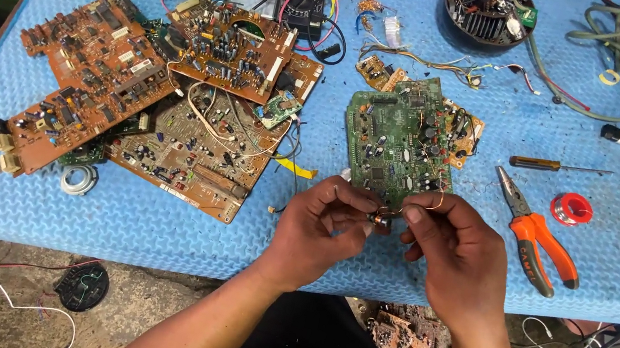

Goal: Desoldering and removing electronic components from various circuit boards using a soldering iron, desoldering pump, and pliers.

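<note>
At the lower centre of the frame, the left hand [319, 222] and right hand [453, 244] together pinched a small coil of copper wire [382, 221]; just above lay a green circuit board [399, 143] on the blue bench [151, 223]; orange-handled pliers [538, 237] lay to the right.

Brown circuit boards [147, 96] heaped at blue mat's [152, 215] left side; orange-handled pliers [537, 233] near right edge, red solder spool [572, 209] just beside (screwdriver [555, 165] above).

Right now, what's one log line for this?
left hand: pinching small coil | right hand: pulling its copper wire | behind: green circuit board
</note>
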